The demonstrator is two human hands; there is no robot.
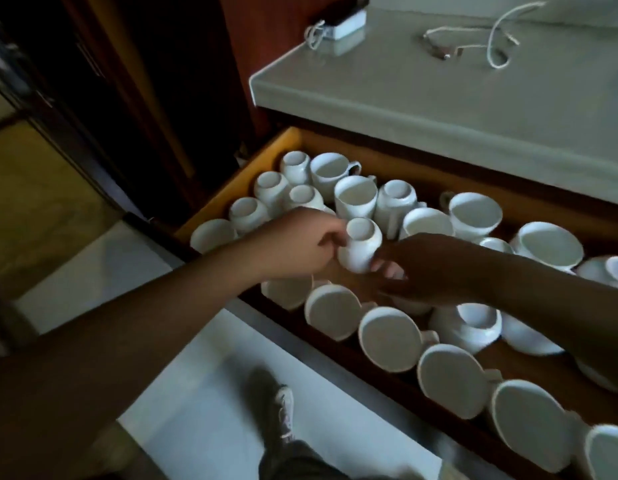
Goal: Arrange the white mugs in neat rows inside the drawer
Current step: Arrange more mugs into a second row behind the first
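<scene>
White mug (361, 245) sits in your left hand (293, 244), grip closed around its side, base tipped up toward you, mouth pointing down-right. Your right hand (435, 268) meets it from the other side, fingertips (392, 271) at its lower edge; can't tell if they clamp it. Mug hangs above the middle of the drawer (231, 188), between the upside-down cluster beyond it and the near row of mugs (387, 336) lying on their sides. Left hand is nearer; bare drawer floor lies just below the mug.

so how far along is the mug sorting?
Partly done. The row of mugs along the drawer's near edge looks lined up. In hand: left hand and right hand both on one small upside-down mug. Left: the loose cluster at the back, mixed upright and inverted.
</scene>
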